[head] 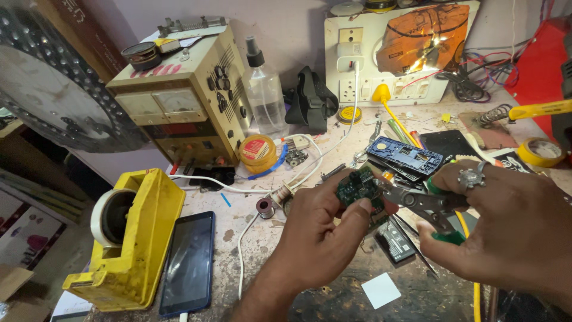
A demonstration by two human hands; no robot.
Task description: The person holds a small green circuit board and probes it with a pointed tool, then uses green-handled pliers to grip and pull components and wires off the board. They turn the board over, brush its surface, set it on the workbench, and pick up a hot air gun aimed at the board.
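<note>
My left hand (322,235) pinches a small green circuit board (357,188) between thumb and fingers, held above the workbench. My right hand (500,220), with a ring on one finger, grips green-handled pliers (429,206) whose metal jaws reach the board's upper right edge. Beneath the hands lie a small dark phone part (396,241) and a white square pad (381,290).
A yellow tape dispenser (134,238) and a dark smartphone (189,262) lie at the left. A beige power supply (185,101), a spray bottle (264,89), a flux tin (257,152), a blue phone frame (405,156) and a white socket board (393,53) stand behind. Tape roll (539,152) at right.
</note>
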